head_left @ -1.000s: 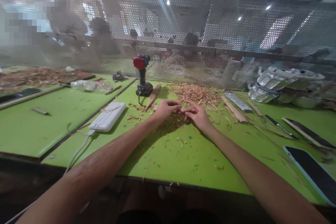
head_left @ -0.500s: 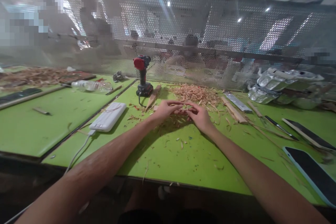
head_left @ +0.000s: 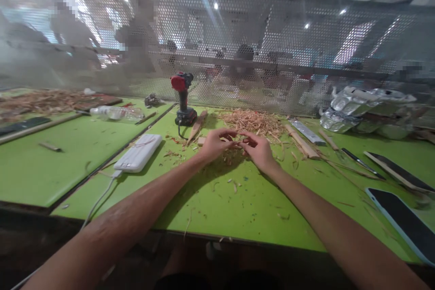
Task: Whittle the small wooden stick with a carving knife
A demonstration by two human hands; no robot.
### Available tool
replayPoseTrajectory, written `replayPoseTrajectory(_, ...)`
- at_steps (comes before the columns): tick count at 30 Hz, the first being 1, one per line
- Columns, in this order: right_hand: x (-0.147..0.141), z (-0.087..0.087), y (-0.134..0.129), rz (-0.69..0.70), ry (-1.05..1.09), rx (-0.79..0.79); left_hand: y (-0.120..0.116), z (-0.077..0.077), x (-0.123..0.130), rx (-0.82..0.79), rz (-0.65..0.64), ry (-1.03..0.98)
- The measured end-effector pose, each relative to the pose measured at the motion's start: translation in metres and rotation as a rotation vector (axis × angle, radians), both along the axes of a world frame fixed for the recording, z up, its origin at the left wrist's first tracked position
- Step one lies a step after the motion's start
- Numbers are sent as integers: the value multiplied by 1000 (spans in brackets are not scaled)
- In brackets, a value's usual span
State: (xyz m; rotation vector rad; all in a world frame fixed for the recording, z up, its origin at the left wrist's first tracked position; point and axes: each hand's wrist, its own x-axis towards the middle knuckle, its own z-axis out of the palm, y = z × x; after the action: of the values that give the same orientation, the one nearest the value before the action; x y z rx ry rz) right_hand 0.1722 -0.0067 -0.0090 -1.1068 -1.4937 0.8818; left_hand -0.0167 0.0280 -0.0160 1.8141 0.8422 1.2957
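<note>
My left hand (head_left: 216,144) and my right hand (head_left: 258,148) meet above the green table (head_left: 272,213), fingers curled and fingertips pinched close together. Whatever lies between the fingertips is too small and too hidden to name. Just behind the hands is a heap of wood shavings (head_left: 253,120). A small pale wooden piece (head_left: 201,141) pokes out beside my left hand. Scraps and crumbs of wood lie on the table under and in front of both hands.
A red and black cordless drill (head_left: 183,97) stands behind left, near a pointed wood strip (head_left: 197,128). A white power bank (head_left: 138,153) with cable lies left. On the right are a wooden stick (head_left: 303,142), a phone (head_left: 401,224) and foil packages (head_left: 367,108). A perforated screen (head_left: 217,72) stands behind.
Both hands stay in nearly the same place, with the fingers slightly shifted. More of the small wooden piece shows beside my left hand. People behind the screen have moved, and the view has tilted slightly.
</note>
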Motion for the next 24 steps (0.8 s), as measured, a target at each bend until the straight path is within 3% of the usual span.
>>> replayPoseTrajectory(11,-1,0,-1,-6,27,11,0,-2,0,-5,20,59)
replayPoseTrajectory(24,7,-5,7,-48,-86,29,4,-1,-1,265,141,186)
